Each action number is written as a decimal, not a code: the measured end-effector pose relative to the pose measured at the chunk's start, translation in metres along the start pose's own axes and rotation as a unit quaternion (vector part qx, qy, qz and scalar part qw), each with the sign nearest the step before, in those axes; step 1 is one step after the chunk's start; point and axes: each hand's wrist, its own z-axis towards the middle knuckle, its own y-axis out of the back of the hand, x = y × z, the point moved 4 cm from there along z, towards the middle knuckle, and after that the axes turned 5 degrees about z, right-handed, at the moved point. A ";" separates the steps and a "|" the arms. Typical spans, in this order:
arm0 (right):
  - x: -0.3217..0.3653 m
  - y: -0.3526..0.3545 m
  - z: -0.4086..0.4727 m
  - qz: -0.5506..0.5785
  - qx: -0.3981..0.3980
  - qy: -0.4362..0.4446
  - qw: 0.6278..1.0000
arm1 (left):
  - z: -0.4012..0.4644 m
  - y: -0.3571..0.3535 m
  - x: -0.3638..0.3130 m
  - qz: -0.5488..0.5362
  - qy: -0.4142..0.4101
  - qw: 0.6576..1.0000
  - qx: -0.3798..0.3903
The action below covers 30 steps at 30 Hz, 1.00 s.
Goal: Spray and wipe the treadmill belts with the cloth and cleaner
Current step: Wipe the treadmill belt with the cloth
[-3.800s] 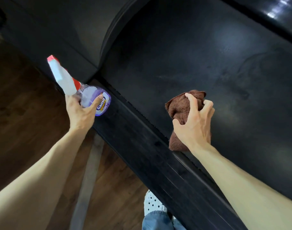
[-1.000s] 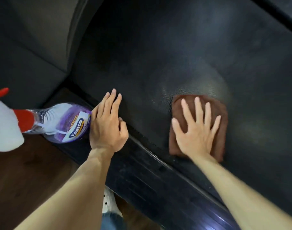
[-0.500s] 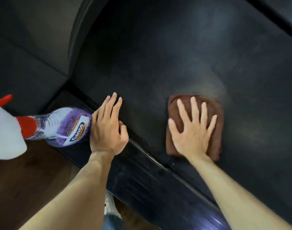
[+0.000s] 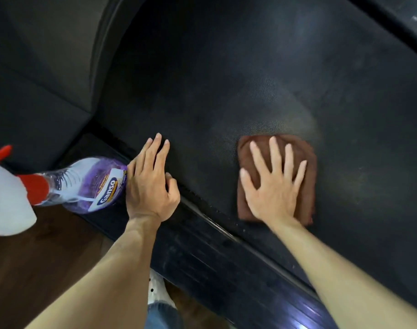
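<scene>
Your right hand lies flat on the brown cloth, all 5 fingers straight and spread, palm pressing it onto the treadmill belt; nothing is curled or pinched. Your left hand also lies open, fingers straight and together, resting across the seam where the belt meets the black ribbed side rail, the thumb tucked against the rail's inner edge.

Against the frame from half a second back, the cloth and your right hand sit at about the same spot in the frame, with the fingers fanned the same way. Your left hand has kept its place beside the bottle. Compared with 3.8 seconds ago, the cloth is no longer bunched in your fingers but spread flat, and the bottle has left your left hand.

The cloth is a folded, roughly rectangular brown microfibre pad, its edges showing all round your hand. It lies on the belt near the rail-side edge. A paler, hazy patch marks the belt just beyond and to the right of it.

The Ganso spray bottle stands on the front end of the side rail, touching or just beside the outer edge of your left hand: clear body, purple liquid, red collar, white trigger head close to the camera. Dark wood floor lies below the rail.
</scene>
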 end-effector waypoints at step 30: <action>-0.002 0.003 0.003 0.017 0.012 -0.045 0.999 | 0.001 0.000 0.000 0.013 0.003 1.000 0.017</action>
